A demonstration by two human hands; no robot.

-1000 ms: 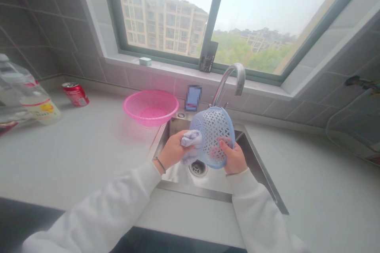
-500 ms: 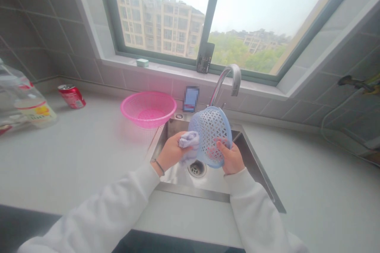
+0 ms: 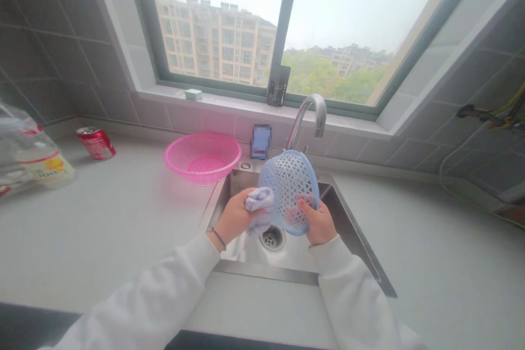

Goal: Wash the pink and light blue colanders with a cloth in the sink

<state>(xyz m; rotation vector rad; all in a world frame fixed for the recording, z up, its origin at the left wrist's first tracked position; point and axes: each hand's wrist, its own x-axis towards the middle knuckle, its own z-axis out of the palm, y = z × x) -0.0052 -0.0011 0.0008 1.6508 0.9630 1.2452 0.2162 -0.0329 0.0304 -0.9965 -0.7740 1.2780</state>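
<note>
Pale blue lattice basket (image 3: 289, 191) sits tilted on edge over the stainless steel sink (image 3: 266, 272), clear of the drain (image 3: 272, 238). The right hand (image 3: 321, 222) is closed around it, thumb across the near face and fingers showing through the lattice. The left hand (image 3: 234, 217), wearing a thin dark bracelet (image 3: 219, 238), is clenched on a crumpled lilac cloth (image 3: 260, 209), which presses against the basket's left side. Just behind the sink stands a curved chrome faucet (image 3: 307, 115). A pink plastic colander (image 3: 200, 153) sits at the sink's back left corner on the pale countertop (image 3: 123, 229), and farther left lie a red soda can (image 3: 96, 143) and a plastic bottle (image 3: 45, 161)
</note>
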